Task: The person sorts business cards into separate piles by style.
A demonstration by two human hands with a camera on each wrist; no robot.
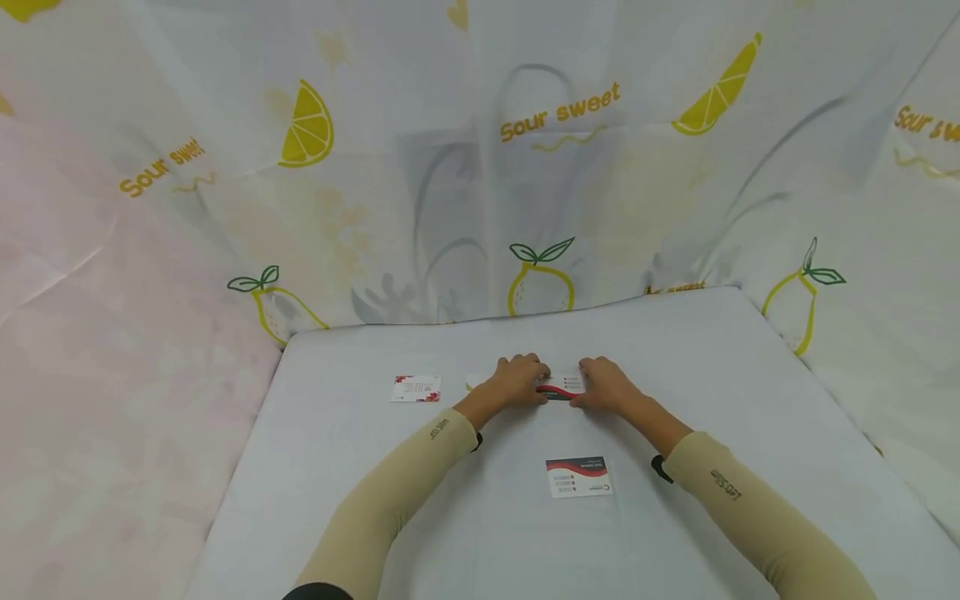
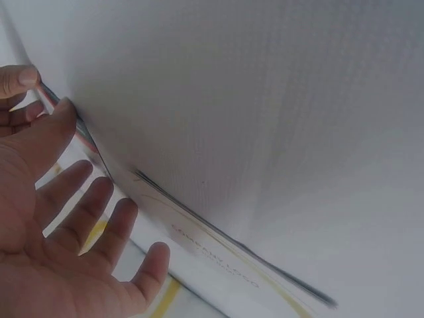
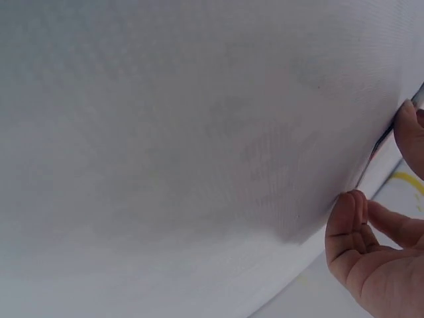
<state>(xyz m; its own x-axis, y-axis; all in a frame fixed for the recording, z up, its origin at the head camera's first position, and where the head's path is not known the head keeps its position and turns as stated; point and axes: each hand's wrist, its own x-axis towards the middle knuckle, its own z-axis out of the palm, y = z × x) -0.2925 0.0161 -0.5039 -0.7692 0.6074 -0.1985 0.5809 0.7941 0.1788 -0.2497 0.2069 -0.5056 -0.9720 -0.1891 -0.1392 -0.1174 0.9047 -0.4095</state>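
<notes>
Both hands are at a white business card (image 1: 562,384) with a red and black wave, lying far back on the table. My left hand (image 1: 517,381) holds its left end, thumb at the near edge and fingers at the far side. At the right end, my right hand (image 1: 606,386) has thumb and curled fingertips on the card's edges. A white card with yellow lines and "COMPANY LOGO" print (image 2: 215,255) lies beside the left hand; in the head view the left wrist mostly covers it. In the right wrist view the fingertips (image 3: 344,205) meet the card's edge.
A card with red flowered corners (image 1: 416,388) lies to the left. Closer to me is another red and black wave card (image 1: 579,477). The white table (image 1: 480,533) ends at a lemon-print curtain (image 1: 465,208) behind and on both sides.
</notes>
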